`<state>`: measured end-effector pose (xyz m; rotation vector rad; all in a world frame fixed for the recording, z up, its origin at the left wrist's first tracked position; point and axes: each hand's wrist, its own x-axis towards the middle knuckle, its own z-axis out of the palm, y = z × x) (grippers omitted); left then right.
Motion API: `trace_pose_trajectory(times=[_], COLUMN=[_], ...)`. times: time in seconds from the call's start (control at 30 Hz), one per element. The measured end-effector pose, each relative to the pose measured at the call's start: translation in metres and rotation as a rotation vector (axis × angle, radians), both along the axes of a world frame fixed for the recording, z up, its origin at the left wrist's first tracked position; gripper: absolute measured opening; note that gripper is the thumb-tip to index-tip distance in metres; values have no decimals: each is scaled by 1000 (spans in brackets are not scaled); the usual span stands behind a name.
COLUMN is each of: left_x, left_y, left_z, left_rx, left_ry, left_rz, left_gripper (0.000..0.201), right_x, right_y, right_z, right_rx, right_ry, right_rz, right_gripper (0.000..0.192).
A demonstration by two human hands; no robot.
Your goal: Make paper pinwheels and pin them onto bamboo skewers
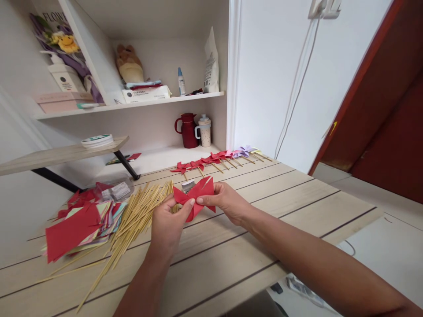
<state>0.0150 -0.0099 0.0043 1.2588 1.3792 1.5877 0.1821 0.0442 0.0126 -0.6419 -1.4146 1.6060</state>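
A red paper pinwheel (200, 189) is held up between my two hands above the table. My left hand (168, 215) is closed on its left side, the thumb pressed near the centre. My right hand (228, 201) grips the right side, its thumb also close to the middle. No stick shows on this pinwheel. Just behind it sits a small open box (188, 186), partly hidden by the paper. Left of my left hand lies a loose heap of thin wooden sticks (139, 215). Beyond them is a stack of coloured paper with red sheets (72, 231) on top.
A row of pinwheels on sticks (214, 157) lies along the table's back edge. A clear plastic box (115, 190) stands behind the paper stack. At the left is a small raised wooden shelf (66, 154). A red jug (190, 132) and a cup (205, 132) stand in the cabinet.
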Motion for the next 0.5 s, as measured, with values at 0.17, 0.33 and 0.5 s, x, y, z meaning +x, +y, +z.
trace_pose_trajectory(times=[0.17, 0.33, 0.5], left_x=[0, 3, 4], left_y=[0, 0, -2], left_z=[0, 1, 3], left_rx=[-11, -49, -48], left_ry=[36, -41, -168], left_rz=[-13, -41, -100], left_gripper=[29, 33, 41], right_x=[-2, -6, -9], right_y=[-2, -5, -3], right_z=[1, 3, -2], right_rx=[14, 12, 15], right_ry=[14, 33, 50], right_rz=[-13, -65, -124], right_gripper=[25, 22, 22])
